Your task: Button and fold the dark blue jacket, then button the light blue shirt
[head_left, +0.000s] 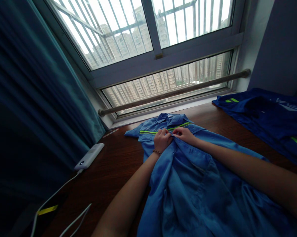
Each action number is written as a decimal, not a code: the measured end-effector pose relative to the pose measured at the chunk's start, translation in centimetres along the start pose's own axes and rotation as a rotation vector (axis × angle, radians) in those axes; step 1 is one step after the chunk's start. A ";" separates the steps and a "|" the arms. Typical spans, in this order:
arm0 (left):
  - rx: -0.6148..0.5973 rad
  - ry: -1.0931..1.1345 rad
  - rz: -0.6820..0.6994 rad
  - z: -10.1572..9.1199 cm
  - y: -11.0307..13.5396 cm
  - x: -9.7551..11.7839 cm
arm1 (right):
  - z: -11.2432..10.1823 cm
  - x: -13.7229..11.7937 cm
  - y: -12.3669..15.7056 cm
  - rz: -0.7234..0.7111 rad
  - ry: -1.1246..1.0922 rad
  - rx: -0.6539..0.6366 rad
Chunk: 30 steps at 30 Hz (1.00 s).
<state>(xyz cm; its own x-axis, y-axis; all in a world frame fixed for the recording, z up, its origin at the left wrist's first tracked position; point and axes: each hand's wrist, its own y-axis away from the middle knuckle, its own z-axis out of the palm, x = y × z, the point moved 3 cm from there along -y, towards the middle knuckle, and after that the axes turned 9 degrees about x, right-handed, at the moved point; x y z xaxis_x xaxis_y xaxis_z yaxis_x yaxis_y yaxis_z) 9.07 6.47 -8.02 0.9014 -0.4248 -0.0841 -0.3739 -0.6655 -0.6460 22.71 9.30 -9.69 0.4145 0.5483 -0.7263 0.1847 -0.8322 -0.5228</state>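
A blue work coverall [190,184] with a collar and yellow-green stripes across the chest lies spread on the dark wooden table. My left hand [162,140] pinches its front placket just below the stripes; a bracelet circles that wrist. Right beside it, my right hand [184,135] grips the edge of the same front opening between thumb and fingers. The fingertips of both hands nearly meet there, and whatever small fastening lies between them is hidden. Toward me the lower front falls in loose folds.
A darker blue garment [264,115] with yellow-green patches lies at the right. On the left, a white power bank [89,156] has a white cable [58,189] plugged in, near a teal curtain [71,98]. A rail [175,93] crosses the window behind the wooden table [113,174].
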 end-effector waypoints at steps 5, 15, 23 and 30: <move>0.051 -0.050 0.034 0.0 -0.1 0.3 | -0.2 -0.4 0.1 -0.020 0.003 0.040; 0.164 -0.052 0.061 -0.1 0.0 0.2 | -0.2 0.8 -0.2 0.148 -0.206 -0.025; 0.185 0.005 0.031 0.1 0.0 0.1 | -0.1 0.9 -0.1 0.198 -0.251 -0.015; 0.138 0.025 0.035 0.0 -0.1 0.2 | -0.3 0.7 0.0 0.263 -0.372 -0.029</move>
<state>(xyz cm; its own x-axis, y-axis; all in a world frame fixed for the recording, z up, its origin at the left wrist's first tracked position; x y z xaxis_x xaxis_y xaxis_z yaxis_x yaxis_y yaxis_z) 9.35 6.46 -8.00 0.8821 -0.4624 -0.0902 -0.3694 -0.5601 -0.7415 23.30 9.66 -10.09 0.1032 0.3064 -0.9463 0.1432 -0.9460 -0.2907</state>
